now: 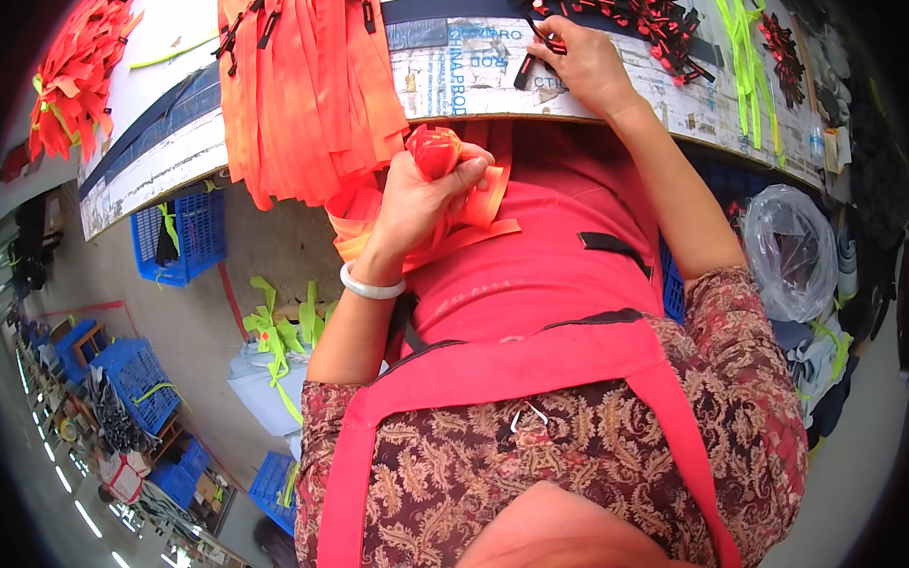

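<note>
My left hand is wrapped round a bundle of orange fabric straps, close to my lap. The folded ends stick out above the fist, and loose lengths hang beside it. Over the table, my right hand pinches a short black strap between thumb and fingers. Its lower end, or a second black piece, rests just left of the fingers; I cannot tell which. A thick row of orange straps, some with black pieces at their tops, drapes over the table edge to the left.
The table has a worn, printed covering. A heap of small black-and-red pieces lies beyond my right hand, with yellow-green strips farther right. Another orange bunch is far left. Blue crates and a clear plastic bag stand below.
</note>
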Demonstrator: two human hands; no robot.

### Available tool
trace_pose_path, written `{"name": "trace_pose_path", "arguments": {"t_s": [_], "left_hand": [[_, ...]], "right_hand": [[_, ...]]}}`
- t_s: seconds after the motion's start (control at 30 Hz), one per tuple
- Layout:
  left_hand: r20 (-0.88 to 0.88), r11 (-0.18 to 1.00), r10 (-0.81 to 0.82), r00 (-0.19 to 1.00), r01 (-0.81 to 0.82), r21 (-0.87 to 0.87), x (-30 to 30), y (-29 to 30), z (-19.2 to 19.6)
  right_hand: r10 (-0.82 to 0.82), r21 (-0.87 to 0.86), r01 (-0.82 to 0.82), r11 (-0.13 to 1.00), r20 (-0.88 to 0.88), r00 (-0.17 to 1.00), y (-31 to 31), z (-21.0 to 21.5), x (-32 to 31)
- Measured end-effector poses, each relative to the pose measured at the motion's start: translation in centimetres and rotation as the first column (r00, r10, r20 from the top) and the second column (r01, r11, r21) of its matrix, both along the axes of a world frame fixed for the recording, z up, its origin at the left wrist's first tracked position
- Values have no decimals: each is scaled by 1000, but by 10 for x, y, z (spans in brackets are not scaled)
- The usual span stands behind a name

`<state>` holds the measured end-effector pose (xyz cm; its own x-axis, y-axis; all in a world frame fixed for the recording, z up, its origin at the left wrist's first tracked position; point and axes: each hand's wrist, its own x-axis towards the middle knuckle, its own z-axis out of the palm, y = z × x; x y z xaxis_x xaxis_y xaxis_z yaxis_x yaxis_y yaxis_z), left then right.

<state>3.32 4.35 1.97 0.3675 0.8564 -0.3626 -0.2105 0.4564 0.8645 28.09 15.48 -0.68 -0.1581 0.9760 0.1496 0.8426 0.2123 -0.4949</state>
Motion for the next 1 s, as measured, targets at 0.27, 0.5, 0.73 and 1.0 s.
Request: {"name": "trace_pose_path", "arguments": {"t_s": [0.27,0.5,0.73,1.0], "left_hand": [[-41,998,56,998,-55,34,-10,8,12],[-36,990,87,996,-82,118,-7,10,6],[-22,985,88,996,-84,149,0,7,3],[-95,961,84,992,-56,270,-2,4,1]], "right_hand": [[-177,-433,-261,863,-742,647,-26,44,-10],[-415,-528,-559,640,-849,327,-81,65,-44],[-599,-610,-565,556,-765,236,-88,57,-54],[-478,-602,-401,690,-795,373,-93,59,-63]]}}
